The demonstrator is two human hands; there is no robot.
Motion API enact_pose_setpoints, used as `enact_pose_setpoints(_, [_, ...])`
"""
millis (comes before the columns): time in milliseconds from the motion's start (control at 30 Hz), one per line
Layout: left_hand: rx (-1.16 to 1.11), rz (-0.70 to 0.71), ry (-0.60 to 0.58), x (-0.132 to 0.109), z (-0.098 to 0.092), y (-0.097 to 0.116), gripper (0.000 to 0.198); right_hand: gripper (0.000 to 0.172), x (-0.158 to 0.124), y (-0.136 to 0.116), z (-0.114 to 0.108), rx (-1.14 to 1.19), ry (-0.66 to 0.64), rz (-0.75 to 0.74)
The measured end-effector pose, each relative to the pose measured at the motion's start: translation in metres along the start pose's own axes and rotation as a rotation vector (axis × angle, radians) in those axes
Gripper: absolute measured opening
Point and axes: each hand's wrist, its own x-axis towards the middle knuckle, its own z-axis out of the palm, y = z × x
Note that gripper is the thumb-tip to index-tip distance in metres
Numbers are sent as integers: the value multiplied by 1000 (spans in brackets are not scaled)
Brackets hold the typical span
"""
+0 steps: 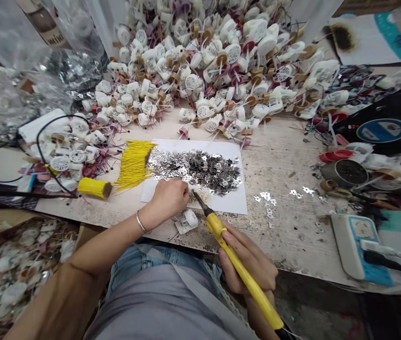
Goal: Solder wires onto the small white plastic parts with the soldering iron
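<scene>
My right hand (246, 259) is wrapped round the yellow handle of a soldering iron (234, 259), whose dark tip points up and left over the sheet's near edge. Close to that tip, my left hand (170, 198) is closed, and anything in its fingers is too small or hidden to make out. Just beyond both hands, a heap of small silvery metal pieces (210, 172) lies on a white sheet (234, 204). A white plastic part (187, 222) rests below my left hand at the table's front. Yellow wires (134, 163) are spread out left of the heap.
A tied yellow wire bundle (94, 187) lies on the left. White plastic assemblies (200, 80) pile up across the back. To the right are a round tin (347, 172), a power strip (358, 245) and loose metal pieces (266, 198). A box of parts (16, 269) stands lower left.
</scene>
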Motion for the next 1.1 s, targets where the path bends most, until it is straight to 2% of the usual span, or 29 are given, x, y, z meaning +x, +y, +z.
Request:
enact_pose_setpoints(100, [-13,5,-18,0,0,-3,20,60,-8,1,6,25,108,64])
enact_pose_setpoints(200, [-18,3,-13,-4,-4,-7,19,66,-10,4,15,75,120,106])
enact_pose_setpoints(300, [-8,8,-6,-11,-9,-10,17,44,-1,6,28,161,58,117])
enact_pose_setpoints(400, [-56,83,31,-21,-10,-8,18,25,16,6,43,165,166,148])
enact_pose_setpoints(467, [-155,178,104,-27,-7,-4,15,24,28,6,52,107,222,128])
enact_pose_setpoints(567, [-459,315,252,-33,-2,-2,10,21,40,4,58,123,164,153])
enact_pose_setpoints(633, [-687,338,393,-34,0,-5,8,22,42,1,57,194,170,204])
enact_pose_setpoints(700, [-795,300,529,-36,0,-13,8,24,39,-1,55,241,171,199])
enact_pose_setpoints(800, [-652,275,676,-42,-6,-29,11,23,31,-3,54,186,74,63])
enact_pose_setpoints(867, [-468,328,731,-50,-9,-41,15,19,28,-2,57,109,20,7])
enact_pose_setpoints(933, [-307,426,718,-61,-9,-51,18,18,29,-1,60,59,49,52])
enact_pose_setpoints(1000, [-196,552,639,-71,-4,-56,20,19,32,-1,63,26,130,140])
enact_pose_setpoints(1100, [-218,691,476,-80,10,-56,21,19,39,-1,70,12,202,214])
